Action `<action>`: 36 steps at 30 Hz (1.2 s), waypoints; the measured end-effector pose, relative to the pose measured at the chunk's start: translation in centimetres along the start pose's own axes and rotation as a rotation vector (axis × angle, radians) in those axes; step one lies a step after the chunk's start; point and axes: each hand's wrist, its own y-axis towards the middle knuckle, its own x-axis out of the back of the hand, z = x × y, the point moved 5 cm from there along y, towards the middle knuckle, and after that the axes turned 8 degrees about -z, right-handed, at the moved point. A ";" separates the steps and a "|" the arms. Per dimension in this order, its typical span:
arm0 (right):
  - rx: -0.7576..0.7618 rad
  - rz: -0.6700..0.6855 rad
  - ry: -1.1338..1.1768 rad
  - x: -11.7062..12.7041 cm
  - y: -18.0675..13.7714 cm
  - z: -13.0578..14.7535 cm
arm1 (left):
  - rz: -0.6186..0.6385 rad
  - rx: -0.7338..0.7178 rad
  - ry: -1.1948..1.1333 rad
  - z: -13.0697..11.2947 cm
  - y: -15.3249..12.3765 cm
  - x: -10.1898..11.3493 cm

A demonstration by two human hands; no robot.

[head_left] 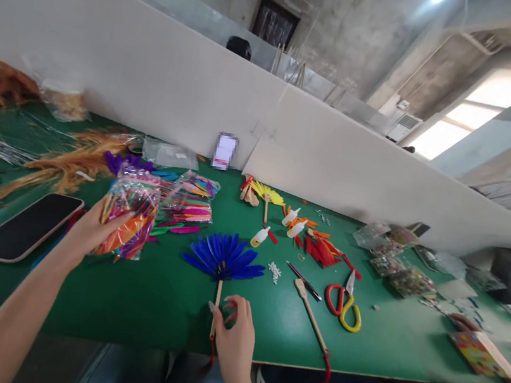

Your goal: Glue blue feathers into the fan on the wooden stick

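My left hand [94,225] grips a clear plastic bag of mixed coloured feathers [129,219] at the left of the green table [147,303]. My right hand [234,332] pinches the wooden stick handle [216,304] of a blue feather fan [224,257] that lies flat near the table's front edge. A second bag of bright feathers [189,204] lies just behind the first. Loose purple feathers [125,162] sit beyond it.
A black phone [24,226] lies at left. Glue bottles [273,229], a yellow fan [267,194], orange-red feathers [321,247], white beads [275,272], a wooden spoon [311,315] and red-yellow scissors [345,301] lie at right. Another person's hand [464,323] holds a coloured card. A white partition [158,74] backs the table.
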 end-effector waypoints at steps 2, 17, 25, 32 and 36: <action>0.059 -0.001 -0.129 -0.7 -0.1 0.2 | -0.102 -0.148 0.243 -0.6 0.8 0.2; 0.323 0.098 -0.568 -3.8 0.1 0.6 | 0.655 0.200 -0.077 2.9 -15.9 -10.0; 0.391 0.008 -0.408 -2.2 0.4 2.8 | 0.667 0.384 -0.343 2.5 -16.1 -13.8; 0.415 0.010 -0.394 -1.9 0.7 4.2 | 0.514 0.419 -0.607 0.8 -14.7 -16.5; 0.421 -0.014 -0.382 -2.0 0.6 4.6 | 0.375 0.462 -0.615 0.4 -14.2 -16.7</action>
